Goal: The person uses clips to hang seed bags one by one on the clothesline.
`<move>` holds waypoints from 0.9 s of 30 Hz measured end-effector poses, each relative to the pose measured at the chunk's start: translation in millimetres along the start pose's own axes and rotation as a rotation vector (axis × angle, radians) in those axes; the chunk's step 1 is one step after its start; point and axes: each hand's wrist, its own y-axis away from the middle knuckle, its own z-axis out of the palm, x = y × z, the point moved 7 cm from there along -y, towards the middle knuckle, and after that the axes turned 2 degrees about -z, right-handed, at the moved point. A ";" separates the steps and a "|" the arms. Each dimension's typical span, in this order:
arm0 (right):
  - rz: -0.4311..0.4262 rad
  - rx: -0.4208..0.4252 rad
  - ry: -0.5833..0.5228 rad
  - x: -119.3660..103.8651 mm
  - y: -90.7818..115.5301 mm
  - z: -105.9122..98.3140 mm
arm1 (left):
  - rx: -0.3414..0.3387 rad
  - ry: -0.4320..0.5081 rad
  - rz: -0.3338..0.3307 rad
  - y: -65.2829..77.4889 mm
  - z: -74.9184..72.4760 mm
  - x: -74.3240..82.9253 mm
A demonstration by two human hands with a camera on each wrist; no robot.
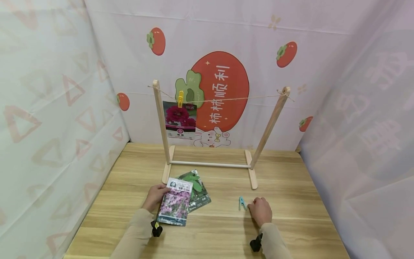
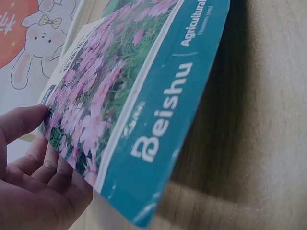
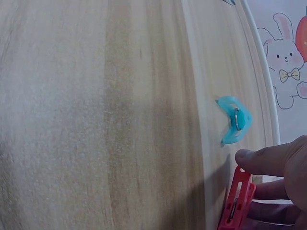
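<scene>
My left hand (image 1: pixel 156 197) pinches the upper left edge of a seed packet (image 1: pixel 176 203) printed with pink flowers; in the left wrist view the packet (image 2: pixel 110 91) is tilted off the table, thumb on its front and fingers behind. Partly under it in the head view lies a green-leaf seed packet (image 1: pixel 200 194). My right hand (image 1: pixel 260 211) holds a red clothespin (image 3: pixel 237 199) between thumb and fingers, seen in the right wrist view and hidden in the head view. Beside that hand, a light-blue clothespin (image 1: pixel 242 203) rests on the table.
A wooden frame (image 1: pixel 271 126) stands at the back with a string (image 1: pixel 226 99) tied between its posts. From the string's left part hangs a dark-red flower packet (image 1: pixel 179 124), held by a yellow clothespin (image 1: pixel 180 99). Printed cloth (image 1: pixel 220 21) encloses the wooden table (image 1: pixel 213 237).
</scene>
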 end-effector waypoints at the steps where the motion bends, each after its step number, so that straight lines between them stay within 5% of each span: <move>1: -0.002 -0.004 -0.007 0.7 0.1 0.1 | -0.009 0.022 -0.009 0.0 0.1 -0.7; 5: 0.001 -0.031 -0.047 5.0 -1.1 2.2 | -0.024 0.091 -0.043 -0.1 -0.4 -2.5; 27: 0.079 -0.095 -0.171 14.8 -6.8 -15.1 | -0.003 0.146 -0.058 6.6 -12.1 13.7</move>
